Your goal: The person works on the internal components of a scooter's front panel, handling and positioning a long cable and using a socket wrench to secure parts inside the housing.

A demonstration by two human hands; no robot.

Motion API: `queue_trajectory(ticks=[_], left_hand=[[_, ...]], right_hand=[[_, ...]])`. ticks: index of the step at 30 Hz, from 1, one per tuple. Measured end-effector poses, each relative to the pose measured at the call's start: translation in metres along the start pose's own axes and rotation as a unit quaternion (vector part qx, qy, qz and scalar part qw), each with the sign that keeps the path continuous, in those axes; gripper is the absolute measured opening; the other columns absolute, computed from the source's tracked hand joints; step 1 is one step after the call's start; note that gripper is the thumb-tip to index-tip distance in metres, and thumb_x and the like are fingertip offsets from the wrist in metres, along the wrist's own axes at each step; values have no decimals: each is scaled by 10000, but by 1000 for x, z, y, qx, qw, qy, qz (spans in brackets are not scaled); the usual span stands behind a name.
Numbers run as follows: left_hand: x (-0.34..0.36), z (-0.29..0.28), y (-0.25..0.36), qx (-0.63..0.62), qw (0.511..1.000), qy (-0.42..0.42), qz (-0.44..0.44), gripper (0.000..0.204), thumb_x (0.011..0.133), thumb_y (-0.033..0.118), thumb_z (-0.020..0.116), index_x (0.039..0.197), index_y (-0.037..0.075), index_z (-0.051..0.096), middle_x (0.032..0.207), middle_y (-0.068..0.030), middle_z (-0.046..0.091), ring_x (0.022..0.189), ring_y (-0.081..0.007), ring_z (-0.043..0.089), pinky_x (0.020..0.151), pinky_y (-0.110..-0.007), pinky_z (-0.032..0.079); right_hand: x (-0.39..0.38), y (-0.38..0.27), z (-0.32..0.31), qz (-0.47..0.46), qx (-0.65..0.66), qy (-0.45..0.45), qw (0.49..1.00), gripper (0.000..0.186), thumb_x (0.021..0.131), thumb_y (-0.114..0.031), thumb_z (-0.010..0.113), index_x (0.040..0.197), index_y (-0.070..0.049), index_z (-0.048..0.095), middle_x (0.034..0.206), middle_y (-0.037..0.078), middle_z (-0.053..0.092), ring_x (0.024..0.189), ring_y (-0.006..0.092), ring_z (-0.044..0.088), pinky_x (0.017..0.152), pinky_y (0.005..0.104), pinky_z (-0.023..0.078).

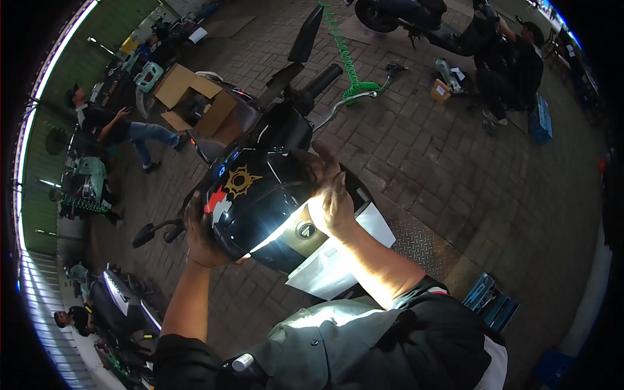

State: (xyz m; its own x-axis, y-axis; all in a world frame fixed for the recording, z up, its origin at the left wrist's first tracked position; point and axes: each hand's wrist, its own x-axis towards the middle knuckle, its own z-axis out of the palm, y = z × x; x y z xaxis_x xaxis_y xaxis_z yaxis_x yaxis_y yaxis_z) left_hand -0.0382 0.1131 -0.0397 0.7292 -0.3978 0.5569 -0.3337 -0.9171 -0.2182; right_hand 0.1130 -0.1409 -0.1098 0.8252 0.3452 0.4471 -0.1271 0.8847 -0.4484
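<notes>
We've got the glossy black front panel (260, 201) of the scooter (286, 123) held between both hands, over the front of the bike, just below the handlebar. Left hand (203, 231) is wrapped round the panel's left edge, fingers curled behind it, thumb side toward us. Right hand (331, 201) is flat-ish on the right edge, fingers spread and bent over the top, palm pressing in. Both hands are closed onto the panel, neither fully fisted. The panel carries a gold sun-shaped sticker (240, 182) and a red-and-white patch on its left side; a strong glare runs along its lower edge, so the seam there is hard to read. We'd judge the step as seating or freeing the panel at the head of the scooter; can't tell which from here. Either way the next move calls for even pressure on both edges, keeping the panel square to the body so the clips don't bind or snap. Nearby: an open cardboard box (192, 97) on the seat area, a green coiled hose (348, 65) on the brick floor (455, 169), and other people working well apart.
</notes>
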Motion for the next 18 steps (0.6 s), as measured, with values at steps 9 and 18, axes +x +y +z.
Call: queue_trajectory(ticks=[9, 18], left_hand=[[0, 1, 0, -1, 1000, 3, 3, 1321, 712, 937, 547, 1632, 73, 157, 1576, -306, 315, 1427, -504, 382, 1111, -616, 369], [-2, 8, 5, 15, 999, 24, 24, 1212, 797, 857, 547, 1574, -25, 253, 1521, -350, 367, 1365, -524, 434, 1088, -606, 396]], right_hand=[[6, -28, -44, -194, -103, 140, 966, 478, 1090, -474, 456, 812, -103, 573, 704, 36, 550, 610, 156, 515, 584, 332, 449], [-13, -50, 4, -280, 37, 158, 946, 493, 1098, -412, 457, 695, -133, 404, 618, -12, 316, 518, 127, 275, 482, 305, 243]])
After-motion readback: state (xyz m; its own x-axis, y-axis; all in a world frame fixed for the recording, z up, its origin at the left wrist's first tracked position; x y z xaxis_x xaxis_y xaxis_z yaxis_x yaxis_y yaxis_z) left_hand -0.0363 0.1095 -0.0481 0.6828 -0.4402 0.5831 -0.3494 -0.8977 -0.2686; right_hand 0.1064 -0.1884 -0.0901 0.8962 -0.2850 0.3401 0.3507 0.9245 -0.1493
